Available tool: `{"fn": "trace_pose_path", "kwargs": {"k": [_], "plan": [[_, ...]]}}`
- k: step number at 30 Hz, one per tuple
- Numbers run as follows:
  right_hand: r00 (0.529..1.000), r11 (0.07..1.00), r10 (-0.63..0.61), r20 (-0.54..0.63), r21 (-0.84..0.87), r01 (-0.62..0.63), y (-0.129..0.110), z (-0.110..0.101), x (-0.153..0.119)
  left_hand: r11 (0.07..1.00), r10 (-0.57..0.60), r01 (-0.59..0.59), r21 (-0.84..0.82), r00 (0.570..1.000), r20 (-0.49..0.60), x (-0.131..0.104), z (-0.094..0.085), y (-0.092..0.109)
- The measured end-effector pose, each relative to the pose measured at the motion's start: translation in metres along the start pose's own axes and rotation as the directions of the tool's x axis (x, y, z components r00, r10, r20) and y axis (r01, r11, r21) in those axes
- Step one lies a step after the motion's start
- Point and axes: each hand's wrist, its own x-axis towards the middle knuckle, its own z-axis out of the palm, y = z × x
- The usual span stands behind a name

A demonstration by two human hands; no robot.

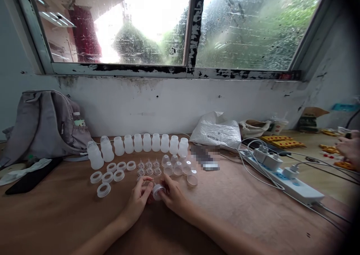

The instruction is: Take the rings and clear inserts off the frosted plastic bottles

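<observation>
White ring (155, 191) in front of bottle row (137, 143), pinched between right hand's (174, 195) thumb and fingers. Left hand (138, 195) curled at ring's left edge; cannot tell whether gripping. Row's bottles frosted, contents indiscernible.

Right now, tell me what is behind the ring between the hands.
Beyond the ring stand clear nipples, then a row of frosted bottles. The ring, left hand and right hand cover whatever lies directly behind them.

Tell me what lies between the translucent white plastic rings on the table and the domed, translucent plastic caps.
In the head view, a cluster of small, clear, pointed teats with round bases stands between the rings and the caps.
</observation>
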Motion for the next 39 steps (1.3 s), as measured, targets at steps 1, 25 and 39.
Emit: {"fn": "trace_pose_path", "kwargs": {"k": [1, 25, 39], "plan": [[1.0, 1.0, 0.027, -0.013, 0.01, -0.027, 0.002, 0.0, 0.001, 1.0, 0.001, -0.001, -0.005, 1.0, -0.011, 0.0, 0.0, 0.0], [0.974, 0.969, 0.206, 0.091, -0.16, -0.19, -0.016, -0.012, 0.005, 0.945, 0.125, -0.145, 0.292, 0.988, 0.085, -0.012, 0.0, 0.007], [0.978, 0.948, 0.172, 0.119, -0.29, -0.131, -0.007, -0.004, 0.006, 0.898, 0.139, -0.174, 0.403, 0.984, 0.115, -0.014, 0.001, 0.004]]}}
